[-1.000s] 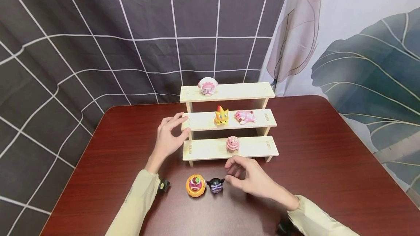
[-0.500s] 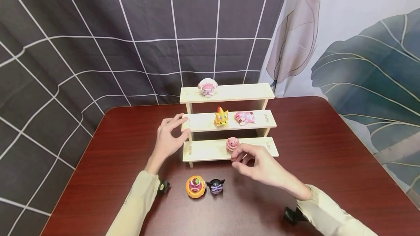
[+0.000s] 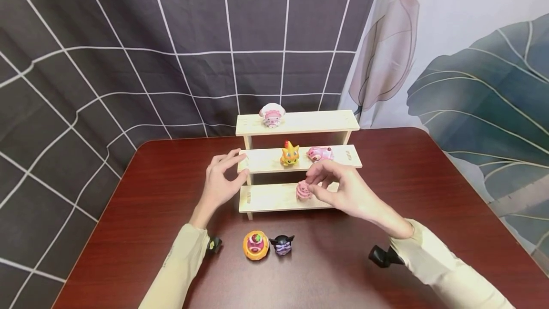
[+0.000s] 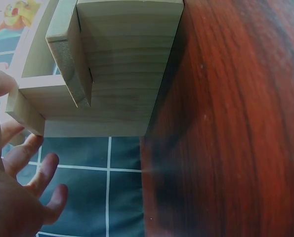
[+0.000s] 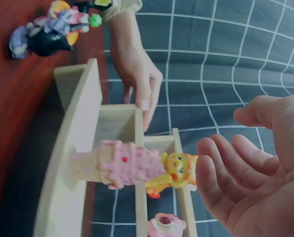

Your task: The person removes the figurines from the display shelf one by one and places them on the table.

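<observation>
My left hand [image 3: 223,178] grips the left end of the middle board of a three-tier wooden display shelf [image 3: 266,197], thumb at its front corner. My right hand [image 3: 349,187] hovers over the bottom board with loosely bent fingers and nothing between them. Closest to it is a pink ice-cream-cone figurine [image 5: 122,165], upright on that board. The right wrist view shows a gap between the fingers and the cone. On the middle board stand a yellow-orange figurine [image 3: 289,155] and a pink bear figurine [image 3: 319,154], partly overlapped by my right hand in the head view.
A white-and-pink figurine [image 3: 272,115] stands on the top board, left side. In front of the shelf, an orange round toy with a strawberry top [image 3: 256,245] sits beside a black-and-purple figurine [image 3: 282,245] on the dark red table [image 3: 171,194]. Behind hangs a gridded curtain [image 3: 193,23].
My right hand has risen from beside the black-and-purple figurine, up and rightward, to the ice-cream-cone figurine on the bottom board. The left hand keeps its place.
</observation>
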Demonstrator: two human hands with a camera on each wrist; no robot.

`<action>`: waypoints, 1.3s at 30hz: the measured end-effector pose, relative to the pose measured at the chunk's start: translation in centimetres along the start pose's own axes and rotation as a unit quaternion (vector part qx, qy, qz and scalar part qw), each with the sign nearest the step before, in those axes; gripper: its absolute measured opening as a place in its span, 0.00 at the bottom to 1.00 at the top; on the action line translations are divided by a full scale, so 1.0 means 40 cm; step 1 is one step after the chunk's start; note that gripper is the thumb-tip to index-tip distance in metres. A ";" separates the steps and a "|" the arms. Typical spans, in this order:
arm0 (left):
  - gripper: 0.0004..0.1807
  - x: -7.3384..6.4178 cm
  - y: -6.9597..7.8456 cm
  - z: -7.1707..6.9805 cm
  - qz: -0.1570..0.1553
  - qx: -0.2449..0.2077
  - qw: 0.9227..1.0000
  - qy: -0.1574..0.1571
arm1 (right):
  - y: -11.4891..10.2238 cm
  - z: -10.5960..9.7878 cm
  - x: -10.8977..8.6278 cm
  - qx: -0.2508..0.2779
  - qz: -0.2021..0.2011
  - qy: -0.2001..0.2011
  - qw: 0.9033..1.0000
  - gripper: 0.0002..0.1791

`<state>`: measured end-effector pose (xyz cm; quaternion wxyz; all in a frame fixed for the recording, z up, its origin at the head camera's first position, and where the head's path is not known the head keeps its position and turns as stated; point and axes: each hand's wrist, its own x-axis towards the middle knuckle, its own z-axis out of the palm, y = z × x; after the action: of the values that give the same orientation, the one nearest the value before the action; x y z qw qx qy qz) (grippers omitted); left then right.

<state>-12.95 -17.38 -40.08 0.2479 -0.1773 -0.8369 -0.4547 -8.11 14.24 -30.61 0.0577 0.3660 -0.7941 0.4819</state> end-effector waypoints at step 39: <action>0.22 0.003 0.008 -0.002 0.001 0.007 1.000 0.002 | 0.044 -0.060 0.196 -0.019 0.037 0.074 0.996 0.12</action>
<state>-12.88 -17.27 -39.77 0.2512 -0.1759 -0.8391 -0.4492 -15.56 12.51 -27.14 0.1052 0.2984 -0.8098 0.4940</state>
